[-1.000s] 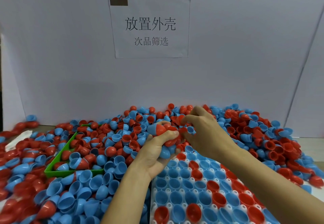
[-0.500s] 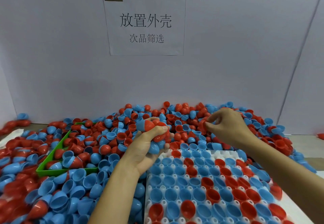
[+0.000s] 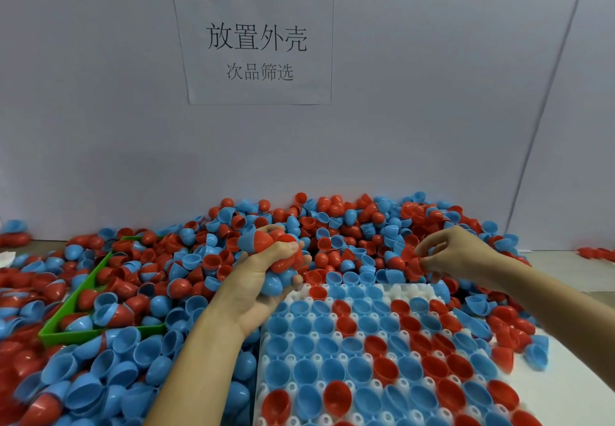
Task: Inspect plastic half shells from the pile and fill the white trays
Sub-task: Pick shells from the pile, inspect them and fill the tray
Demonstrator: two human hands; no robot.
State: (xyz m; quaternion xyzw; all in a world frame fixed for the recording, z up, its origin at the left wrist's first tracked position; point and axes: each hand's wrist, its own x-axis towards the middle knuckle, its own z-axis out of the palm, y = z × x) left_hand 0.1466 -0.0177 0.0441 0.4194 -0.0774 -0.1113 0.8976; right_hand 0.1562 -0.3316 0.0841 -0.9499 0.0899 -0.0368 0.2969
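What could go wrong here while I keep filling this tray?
The left hand grips an overfull bunch of shells; one may slip and knock seated shells in the white tray. The right hand is picking at the pile beside the tray's far edge, so loose shells could roll into empty pockets uninspected.

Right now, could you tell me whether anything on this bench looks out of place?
Yes: the green bin on the left is half buried under loose shells, and a few red ones lie apart at the far right.

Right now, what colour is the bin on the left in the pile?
Green; the bin shows best in the head view.
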